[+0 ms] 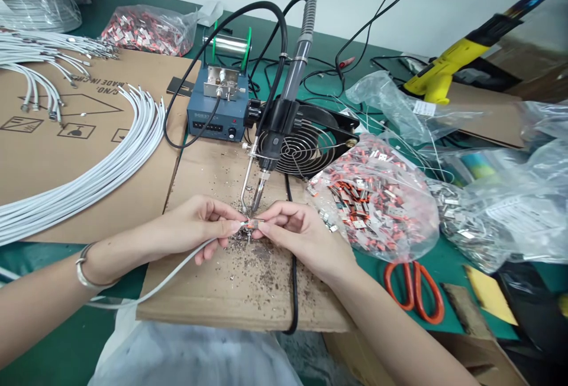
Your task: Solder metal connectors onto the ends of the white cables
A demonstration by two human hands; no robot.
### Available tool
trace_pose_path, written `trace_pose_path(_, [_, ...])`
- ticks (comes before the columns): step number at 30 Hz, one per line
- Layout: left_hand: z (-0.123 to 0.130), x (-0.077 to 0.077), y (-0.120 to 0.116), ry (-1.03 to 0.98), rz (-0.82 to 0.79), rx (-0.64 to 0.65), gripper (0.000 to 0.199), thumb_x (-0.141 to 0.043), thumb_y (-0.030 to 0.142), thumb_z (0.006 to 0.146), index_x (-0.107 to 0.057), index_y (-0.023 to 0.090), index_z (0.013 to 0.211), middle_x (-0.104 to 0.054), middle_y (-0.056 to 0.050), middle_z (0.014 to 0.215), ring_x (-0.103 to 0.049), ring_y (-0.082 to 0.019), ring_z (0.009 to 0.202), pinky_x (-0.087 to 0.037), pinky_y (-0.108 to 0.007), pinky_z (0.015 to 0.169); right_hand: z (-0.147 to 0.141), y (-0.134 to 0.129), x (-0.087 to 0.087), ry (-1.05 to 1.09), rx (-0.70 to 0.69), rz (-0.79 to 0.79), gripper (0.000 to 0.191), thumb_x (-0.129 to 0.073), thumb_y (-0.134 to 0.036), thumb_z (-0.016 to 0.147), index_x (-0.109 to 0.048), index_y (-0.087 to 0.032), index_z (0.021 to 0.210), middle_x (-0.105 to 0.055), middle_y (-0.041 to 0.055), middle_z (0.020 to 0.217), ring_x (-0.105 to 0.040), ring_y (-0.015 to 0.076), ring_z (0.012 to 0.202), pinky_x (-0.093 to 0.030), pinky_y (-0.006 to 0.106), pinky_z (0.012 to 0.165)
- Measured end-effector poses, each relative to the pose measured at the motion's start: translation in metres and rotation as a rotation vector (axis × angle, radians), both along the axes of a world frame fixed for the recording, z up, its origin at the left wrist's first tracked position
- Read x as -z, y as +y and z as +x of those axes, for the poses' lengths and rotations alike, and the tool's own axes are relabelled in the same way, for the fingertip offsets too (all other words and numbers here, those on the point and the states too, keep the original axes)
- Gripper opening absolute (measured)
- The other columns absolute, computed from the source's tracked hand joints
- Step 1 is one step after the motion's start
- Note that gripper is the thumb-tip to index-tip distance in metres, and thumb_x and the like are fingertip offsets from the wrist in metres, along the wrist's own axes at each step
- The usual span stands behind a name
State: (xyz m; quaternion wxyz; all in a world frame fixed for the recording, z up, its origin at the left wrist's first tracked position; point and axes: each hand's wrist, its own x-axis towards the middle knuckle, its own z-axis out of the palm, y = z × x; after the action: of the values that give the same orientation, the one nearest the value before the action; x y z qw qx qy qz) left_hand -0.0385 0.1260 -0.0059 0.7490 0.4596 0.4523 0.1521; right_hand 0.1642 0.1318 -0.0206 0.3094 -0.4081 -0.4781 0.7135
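My left hand [202, 226] pinches the end of a white cable [175, 272], which trails down to the left across the cardboard edge. Thumb and fingertips of my right hand [306, 235] close on a small metal connector [254, 224] with a bit of orange, meeting the cable end. Both hands come together just below the tip of a soldering iron [279, 131], fixed pointing downward in a holder. A thin metal feed tube [248, 176] runs down beside the tip. Whether the tip touches the connector cannot be made out. Dark solder crumbs lie on the cardboard [213, 291] below.
Behind stand a blue soldering station [217, 115], a solder spool [233, 47] and a black fan [306, 152]. A bag of orange-and-metal connectors [381, 214] and orange-handled scissors [413, 292] lie right. White cables [102, 179] spread left. A yellow tool [444, 69] stands back right.
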Motion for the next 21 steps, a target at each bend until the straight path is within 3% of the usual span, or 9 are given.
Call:
trace_pose_path(8, [-0.001, 0.001, 0.001, -0.014, 0.014, 0.025, 0.031, -0.058, 0.029, 0.083, -0.06, 0.009, 0.107, -0.053, 0.003, 0.062, -0.046, -0.002, 0.039, -0.039, -0.011, 0.036, 0.003, -0.001, 0.002, -0.118, -0.049, 0.092, 0.019, -0.071, -0.027, 0.07, -0.063, -0.011, 0.078, -0.068, 0.0041, 0.071, -0.061, 0.0057, 0.062, -0.046, 0.014, 0.058])
trace_pose_path(12, [0.001, -0.001, -0.012, -0.001, 0.024, 0.015, 0.028, -0.059, 0.03, 0.082, -0.059, 0.009, 0.099, -0.054, 0.003, 0.061, -0.051, -0.004, 0.043, -0.041, -0.012, 0.04, 0.004, -0.011, -0.005, -0.175, -0.101, 0.18, 0.025, -0.072, -0.03, 0.069, -0.061, -0.01, 0.078, -0.068, 0.0074, 0.071, -0.058, 0.0087, 0.06, -0.043, 0.018, 0.054])
trace_pose_path(15, [0.003, -0.006, -0.04, 0.005, 0.014, 0.008, 0.028, -0.06, 0.037, 0.08, -0.055, 0.01, 0.083, -0.053, 0.003, 0.058, -0.05, -0.005, 0.042, -0.04, -0.014, 0.04, 0.011, -0.029, -0.018, -0.262, -0.186, 0.307, 0.021, -0.066, -0.031, 0.075, -0.062, -0.011, 0.079, -0.065, 0.0071, 0.067, -0.052, 0.0087, 0.054, -0.038, 0.019, 0.049])
trace_pose_path(18, [0.004, -0.008, -0.081, 0.008, -0.018, 0.078, 0.034, -0.06, 0.045, 0.078, -0.053, 0.013, 0.085, -0.052, 0.004, 0.06, -0.048, -0.006, 0.043, -0.035, -0.015, 0.039, 0.033, -0.05, -0.033, -0.4, -0.386, 0.514, 0.021, -0.063, -0.032, 0.079, -0.066, -0.015, 0.092, -0.064, 0.0054, 0.072, -0.051, 0.0103, 0.057, -0.041, 0.022, 0.053])
trace_pose_path(19, [0.003, -0.006, -0.095, 0.05, 0.022, 0.124, 0.034, -0.058, 0.047, 0.079, -0.055, 0.014, 0.087, -0.052, 0.003, 0.063, -0.048, -0.006, 0.045, -0.034, -0.016, 0.04, 0.043, -0.057, -0.037, -0.456, -0.434, 0.589, 0.023, -0.064, -0.032, 0.079, -0.066, -0.019, 0.098, -0.066, 0.0046, 0.078, -0.054, 0.0108, 0.061, -0.044, 0.023, 0.057])
trace_pose_path(21, [0.001, 0.004, -0.12, 0.228, 0.23, 0.237, 0.032, -0.052, 0.046, 0.084, -0.059, 0.017, 0.094, -0.057, -0.001, 0.078, -0.056, -0.011, 0.064, -0.044, -0.021, 0.056, 0.066, -0.071, -0.043, -0.579, -0.392, 0.762, 0.026, -0.065, -0.028, 0.079, -0.063, -0.027, 0.106, -0.067, 0.0021, 0.088, -0.058, 0.0122, 0.071, -0.047, 0.024, 0.067])
